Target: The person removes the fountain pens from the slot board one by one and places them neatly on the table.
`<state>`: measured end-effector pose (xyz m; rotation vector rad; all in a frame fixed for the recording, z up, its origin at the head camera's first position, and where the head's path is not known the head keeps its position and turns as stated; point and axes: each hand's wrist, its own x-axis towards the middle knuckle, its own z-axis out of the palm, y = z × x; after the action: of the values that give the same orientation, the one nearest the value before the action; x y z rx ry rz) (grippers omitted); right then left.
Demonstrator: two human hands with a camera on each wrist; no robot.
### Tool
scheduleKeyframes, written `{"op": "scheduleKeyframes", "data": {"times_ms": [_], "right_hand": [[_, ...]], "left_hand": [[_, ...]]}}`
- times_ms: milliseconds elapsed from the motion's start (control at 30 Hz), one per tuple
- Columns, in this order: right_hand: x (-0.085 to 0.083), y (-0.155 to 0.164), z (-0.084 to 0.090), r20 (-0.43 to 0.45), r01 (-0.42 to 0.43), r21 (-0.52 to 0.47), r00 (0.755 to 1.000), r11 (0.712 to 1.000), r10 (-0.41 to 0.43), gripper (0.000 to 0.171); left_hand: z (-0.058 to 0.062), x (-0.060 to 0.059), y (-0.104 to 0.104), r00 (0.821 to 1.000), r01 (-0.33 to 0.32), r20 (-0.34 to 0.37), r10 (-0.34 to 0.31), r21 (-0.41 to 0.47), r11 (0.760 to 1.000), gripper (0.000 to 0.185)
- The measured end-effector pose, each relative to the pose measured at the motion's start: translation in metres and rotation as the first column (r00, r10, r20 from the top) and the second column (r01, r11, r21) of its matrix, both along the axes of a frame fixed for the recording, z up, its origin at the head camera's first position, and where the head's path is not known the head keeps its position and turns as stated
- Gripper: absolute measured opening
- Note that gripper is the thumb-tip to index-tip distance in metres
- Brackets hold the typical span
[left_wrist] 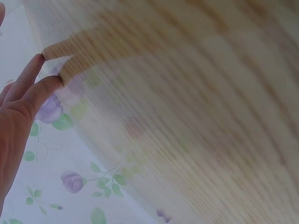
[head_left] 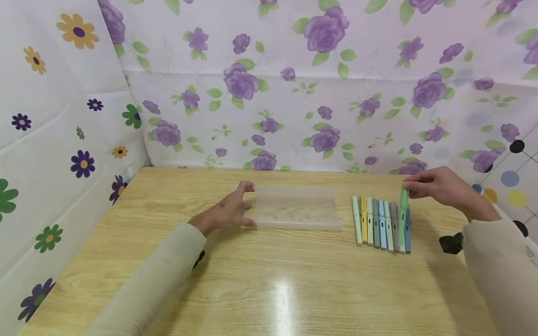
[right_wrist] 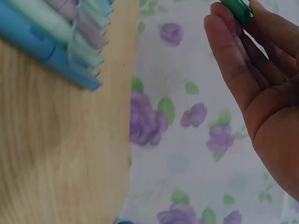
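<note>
The left hand (head_left: 229, 211) is reaching forward toward twelve o'clock over the wooden table (head_left: 269, 280), its fingers straight and slightly spread, the fingertips (left_wrist: 44, 56) touching the nine o'clock end of the clear plastic case (head_left: 297, 207), which is lying flat at the middle of the table. At three o'clock from the case, a row of pens (head_left: 380, 225) is lying side by side. The right hand (head_left: 437, 185) is hovering over the row's three o'clock end, wrist raised, its fingertips (right_wrist: 219, 18) pinching the top of a green pen (head_left: 403, 212) that is tilting up out of the row.
</note>
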<state>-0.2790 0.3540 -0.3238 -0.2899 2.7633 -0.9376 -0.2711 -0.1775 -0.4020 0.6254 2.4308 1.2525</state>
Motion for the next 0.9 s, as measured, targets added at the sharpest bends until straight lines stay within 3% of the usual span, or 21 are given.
{"op": "scheduleKeyframes", "data": {"times_ms": [367, 600, 767, 900], "right_hand": [[0.002, 0.041, -0.034, 0.165, 0.033, -0.075, 0.986, 0.997, -0.02, 0.048], [0.0, 0.061, -0.063, 0.21, 0.067, -0.175, 0.977, 0.982, -0.029, 0.054], [-0.002, 0.067, -0.07, 0.259, 0.12, -0.238, 0.964, 0.964, -0.056, 0.058], [-0.006, 0.066, -0.072, 0.273, 0.14, -0.189, 0.958, 0.972, -0.085, 0.061]], "left_hand": [[0.002, 0.0, -0.002, 1.0, 0.0, -0.012, 0.0, -0.008, 1.0, 0.098], [0.0, 0.001, -0.001, 1.0, -0.003, -0.004, 0.003, -0.007, 1.0, 0.101], [0.0, 0.001, 0.0, 1.0, -0.012, 0.003, 0.012, -0.005, 1.0, 0.102], [0.0, 0.0, 0.0, 1.0, -0.013, 0.001, 0.013, -0.006, 1.0, 0.102]]}}
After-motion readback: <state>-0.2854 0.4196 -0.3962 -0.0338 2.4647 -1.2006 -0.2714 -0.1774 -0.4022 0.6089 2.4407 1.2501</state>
